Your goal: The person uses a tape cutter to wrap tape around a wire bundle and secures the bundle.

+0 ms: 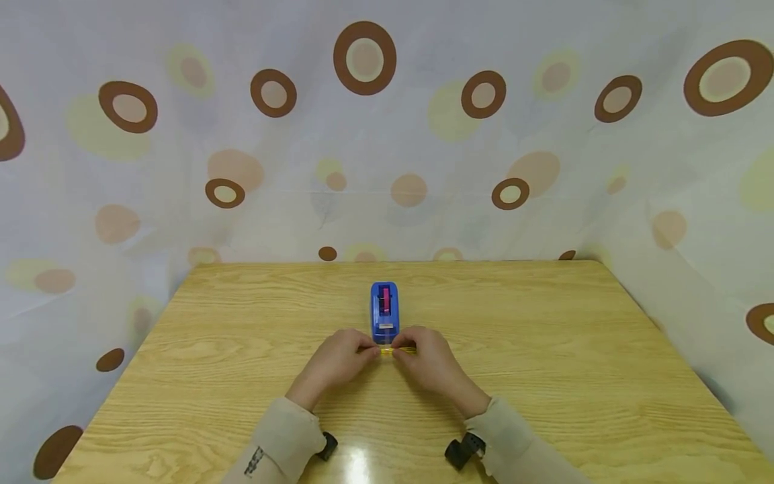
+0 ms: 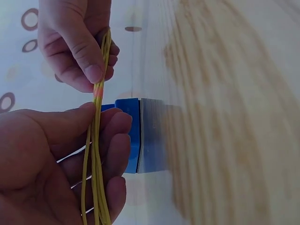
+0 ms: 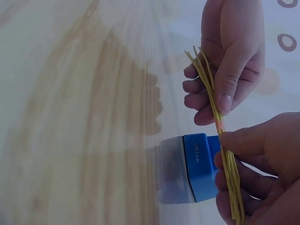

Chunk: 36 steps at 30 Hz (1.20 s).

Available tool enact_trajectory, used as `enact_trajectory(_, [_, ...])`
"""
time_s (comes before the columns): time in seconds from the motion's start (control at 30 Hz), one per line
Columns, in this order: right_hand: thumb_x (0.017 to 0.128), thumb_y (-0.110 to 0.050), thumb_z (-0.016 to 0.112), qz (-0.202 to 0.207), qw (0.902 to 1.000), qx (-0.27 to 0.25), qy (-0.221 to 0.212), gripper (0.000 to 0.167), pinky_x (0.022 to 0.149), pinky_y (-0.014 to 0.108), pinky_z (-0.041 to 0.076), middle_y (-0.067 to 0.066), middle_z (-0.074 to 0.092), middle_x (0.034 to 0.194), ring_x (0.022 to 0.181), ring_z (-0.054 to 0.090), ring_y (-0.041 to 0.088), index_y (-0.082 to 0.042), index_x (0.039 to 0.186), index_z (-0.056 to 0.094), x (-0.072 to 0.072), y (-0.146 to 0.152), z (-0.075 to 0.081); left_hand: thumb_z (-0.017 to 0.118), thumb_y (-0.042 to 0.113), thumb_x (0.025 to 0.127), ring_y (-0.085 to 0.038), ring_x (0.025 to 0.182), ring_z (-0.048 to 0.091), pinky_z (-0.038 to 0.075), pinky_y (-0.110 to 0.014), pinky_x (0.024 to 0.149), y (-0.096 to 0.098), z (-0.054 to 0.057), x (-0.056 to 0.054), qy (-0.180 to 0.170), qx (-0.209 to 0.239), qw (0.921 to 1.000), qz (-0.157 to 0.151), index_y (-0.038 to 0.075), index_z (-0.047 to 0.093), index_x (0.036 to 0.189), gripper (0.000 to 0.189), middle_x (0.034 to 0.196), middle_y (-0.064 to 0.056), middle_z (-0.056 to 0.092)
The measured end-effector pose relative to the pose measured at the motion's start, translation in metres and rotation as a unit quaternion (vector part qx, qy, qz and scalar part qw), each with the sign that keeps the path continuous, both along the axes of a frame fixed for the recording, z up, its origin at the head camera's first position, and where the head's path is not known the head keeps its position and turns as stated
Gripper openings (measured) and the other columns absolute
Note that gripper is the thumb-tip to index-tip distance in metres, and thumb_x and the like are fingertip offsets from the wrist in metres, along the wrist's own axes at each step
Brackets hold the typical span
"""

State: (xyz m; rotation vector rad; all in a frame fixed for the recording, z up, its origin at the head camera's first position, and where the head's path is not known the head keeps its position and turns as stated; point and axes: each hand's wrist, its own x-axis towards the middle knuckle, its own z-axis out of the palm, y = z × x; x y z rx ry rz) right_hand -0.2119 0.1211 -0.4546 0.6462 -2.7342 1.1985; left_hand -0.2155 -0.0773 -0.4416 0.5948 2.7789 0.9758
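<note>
Pale sleeves [image 1: 284, 430] are closest. Left hand [image 1: 340, 358] pinches the yellow strands [image 2: 96, 154]; right hand [image 1: 428, 358] pinches them too, just beside it. Strands are held in a bunch over the table [image 1: 181, 403], right in front of the blue tape holder [image 1: 376, 312], so bunching looks done. Pink bit [image 2: 98, 91] shows btwn the hands. Clear tape [image 1: 388, 343] seems to run from holder to strands, so prob. not cut yet. Can't tell if it's all the way round.
</note>
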Motion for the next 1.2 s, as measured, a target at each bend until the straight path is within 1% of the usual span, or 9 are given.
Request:
enact_trajectory(0.13, [0.086,-0.001,0.074,-0.002,1.0,-0.003,0.002,0.009,0.078,0.037,0.053,-0.003,0.069,0.086,0.084,0.064,0.015,-0.009,0.085,0.071,-0.0013,-0.0002,-0.0014,0.064,0.018,0.098,-0.011,0.068,0.053,0.047,-0.03,0.065,0.0,-0.0008,-0.0023,-0.002,0.004,1.0,-0.001,0.011,0.078,0.092,0.016,0.082,0.006,0.066])
enact_trajectory(0.3, [0.085,0.0,0.074,0.003,1.0,-0.006,0.002,0.009,0.077,0.037,0.053,-0.003,0.069,0.086,0.084,0.064,0.015,-0.009,0.086,0.071,-0.0023,0.0,-0.0005,0.065,0.018,0.097,-0.011,0.069,0.053,0.047,-0.03,0.067,-0.0005,-0.0016,-0.005,-0.001,0.005,1.0,-0.001,0.011,0.078,0.092,0.015,0.082,0.007,0.066])
enact_trajectory(0.6, [0.087,-0.001,0.073,0.002,1.0,0.001,0.004,0.008,0.078,0.037,0.054,-0.003,0.069,0.085,0.084,0.064,0.014,-0.009,0.087,0.073,-0.0037,0.0006,0.0022,0.067,0.015,0.095,-0.009,0.074,0.057,0.051,-0.031,0.072,-0.0007,0.0012,-0.0074,0.018,0.013,0.9997,-0.01,0.01,0.079,0.094,0.012,0.087,0.005,0.07])
enact_trajectory(0.67, [0.088,-0.002,0.072,0.001,1.0,-0.003,0.0,0.007,0.079,0.037,0.054,-0.002,0.069,0.085,0.084,0.064,0.014,-0.008,0.087,0.073,-0.0036,0.0008,0.0025,0.067,0.014,0.095,-0.009,0.075,0.058,0.052,-0.031,0.072,-0.0004,0.001,-0.0074,0.019,0.014,0.9997,-0.01,0.01,0.079,0.094,0.012,0.089,0.004,0.071])
enact_trajectory(0.83, [0.092,-0.006,0.069,-0.001,0.9996,-0.012,-0.027,0.006,0.083,0.039,0.053,-0.003,0.069,0.087,0.087,0.064,0.015,-0.009,0.088,0.073,-0.0038,0.0018,0.0028,0.069,0.013,0.094,-0.01,0.081,0.063,0.054,-0.032,0.075,0.0003,-0.0005,-0.006,0.025,0.016,0.9995,-0.011,0.009,0.08,0.095,0.012,0.093,0.0,0.073])
enact_trajectory(0.97, [0.094,-0.008,0.067,0.011,0.9994,0.003,-0.032,0.009,0.081,0.039,0.053,-0.003,0.07,0.088,0.086,0.064,0.015,-0.008,0.089,0.074,-0.0047,0.0029,0.0043,0.07,0.013,0.093,-0.013,0.086,0.067,0.055,-0.033,0.076,0.0,-0.0017,-0.0052,0.035,0.017,0.9991,-0.013,0.009,0.08,0.097,0.011,0.095,-0.001,0.074])
enact_trajectory(1.07, [0.095,-0.008,0.065,0.025,0.999,0.021,-0.029,0.011,0.079,0.039,0.054,-0.003,0.07,0.088,0.085,0.064,0.015,-0.007,0.09,0.075,-0.0063,0.0036,0.0055,0.07,0.012,0.092,-0.015,0.088,0.068,0.055,-0.033,0.076,-0.0007,-0.0015,-0.0053,0.044,0.018,0.9988,-0.015,0.01,0.08,0.097,0.011,0.096,-0.001,0.074])
enact_trajectory(1.2, [0.097,-0.01,0.062,0.043,0.9975,0.037,-0.043,0.016,0.074,0.036,0.053,-0.001,0.071,0.087,0.08,0.063,0.012,-0.006,0.09,0.076,-0.0082,0.0043,0.0063,0.071,0.013,0.092,-0.016,0.089,0.068,0.055,-0.034,0.077,-0.0017,-0.0016,-0.006,0.05,0.014,0.9986,-0.016,0.01,0.08,0.097,0.011,0.096,-0.001,0.074])
